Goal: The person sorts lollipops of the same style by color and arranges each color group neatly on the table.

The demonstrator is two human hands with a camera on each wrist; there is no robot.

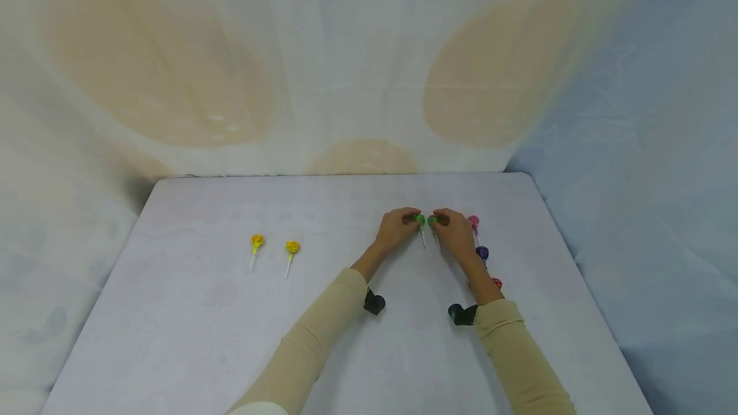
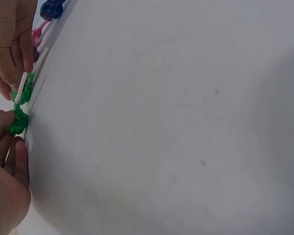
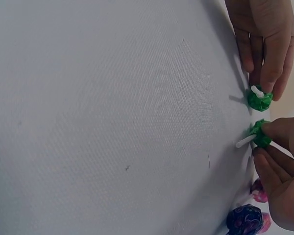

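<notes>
Two green lollipops lie side by side on the white table. My left hand pinches the head of the left green lollipop. My right hand pinches the head of the right green lollipop. Both white sticks point toward me. The two hands nearly touch at the fingertips.
Two yellow lollipops lie apart on the left of the table. By my right hand lie a pink lollipop, a purple lollipop and a red lollipop. A pale draped backdrop rises behind the table's far edge.
</notes>
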